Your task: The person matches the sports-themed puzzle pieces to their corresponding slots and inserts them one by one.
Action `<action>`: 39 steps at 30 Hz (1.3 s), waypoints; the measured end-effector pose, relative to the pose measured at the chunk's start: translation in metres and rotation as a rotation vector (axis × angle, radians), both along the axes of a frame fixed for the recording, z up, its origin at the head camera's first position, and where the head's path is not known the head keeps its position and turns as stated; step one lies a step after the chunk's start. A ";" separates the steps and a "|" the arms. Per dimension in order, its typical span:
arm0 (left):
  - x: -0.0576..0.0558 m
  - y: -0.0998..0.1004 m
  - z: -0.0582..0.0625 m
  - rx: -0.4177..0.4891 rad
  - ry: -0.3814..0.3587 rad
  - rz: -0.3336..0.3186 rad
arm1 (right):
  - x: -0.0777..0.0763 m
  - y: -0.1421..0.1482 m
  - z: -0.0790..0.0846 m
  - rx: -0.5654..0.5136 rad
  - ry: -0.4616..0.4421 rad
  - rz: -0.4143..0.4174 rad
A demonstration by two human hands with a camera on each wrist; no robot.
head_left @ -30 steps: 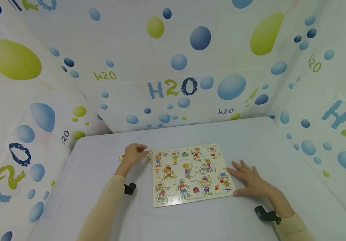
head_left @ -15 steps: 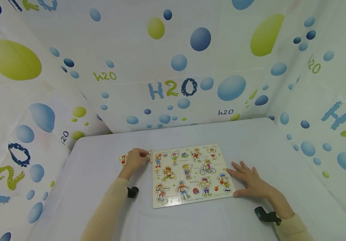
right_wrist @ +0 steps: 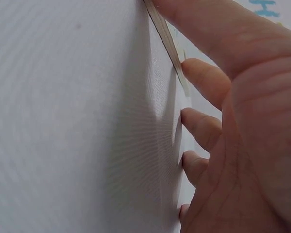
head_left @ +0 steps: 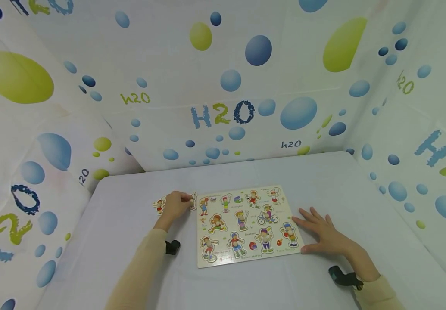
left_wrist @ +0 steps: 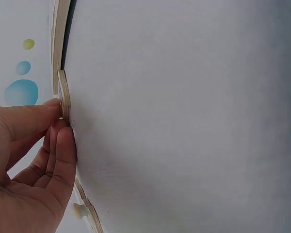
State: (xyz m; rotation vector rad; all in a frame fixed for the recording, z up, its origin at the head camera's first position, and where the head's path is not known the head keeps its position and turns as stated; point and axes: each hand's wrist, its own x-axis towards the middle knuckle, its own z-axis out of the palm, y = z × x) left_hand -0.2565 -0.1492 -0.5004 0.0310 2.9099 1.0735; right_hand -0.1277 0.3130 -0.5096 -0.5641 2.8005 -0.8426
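A wooden peg puzzle board [head_left: 228, 237] lies flat on the white table, with several cartoon sports figures on it. Just off its upper left corner, my left hand [head_left: 174, 206] pinches a small wooden puzzle piece [head_left: 194, 201] between thumb and fingers; the hand covers part of it. In the left wrist view this puzzle piece [left_wrist: 64, 94] is seen edge-on, close to the table. Fingers spread, my right hand [head_left: 325, 234] rests at the board's right edge, its thumb and index finger touching it. The right wrist view shows the other fingertips [right_wrist: 191, 121] on the tablecloth.
Another loose puzzle piece [head_left: 159, 206] lies left of my left hand, partly hidden; a pale knob [left_wrist: 80, 210] shows in the left wrist view. Patterned white sheets with blue and green drops [head_left: 230, 79] enclose the table [head_left: 254, 284] at the back and sides.
My left hand has come slightly nearer and lower, its fingers now on the puzzle piece beside the board. More of the loose piece to its left shows. The right hand stays put.
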 end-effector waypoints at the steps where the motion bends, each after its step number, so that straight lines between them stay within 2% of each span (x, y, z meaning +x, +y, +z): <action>1: 0.000 0.000 0.000 0.000 0.001 -0.001 | 0.000 0.000 0.000 0.000 0.000 0.000; 10: 0.001 0.001 0.002 -0.003 0.003 -0.010 | 0.001 -0.001 0.001 0.008 -0.005 -0.007; 17: 0.004 -0.003 0.005 0.000 0.058 -0.022 | 0.001 -0.001 0.002 0.012 -0.006 -0.005; 21: 0.003 -0.005 0.009 0.000 0.087 -0.028 | 0.000 0.000 0.001 0.009 -0.007 -0.005; 24: 0.001 -0.004 0.013 0.008 0.072 -0.029 | 0.000 -0.001 0.001 0.011 -0.007 -0.007; 29: -0.001 0.002 0.022 0.043 0.047 -0.042 | 0.000 0.000 0.001 0.007 -0.008 -0.012; 39: -0.002 0.022 0.030 0.054 0.112 -0.112 | 0.002 -0.001 0.002 -0.014 0.001 -0.004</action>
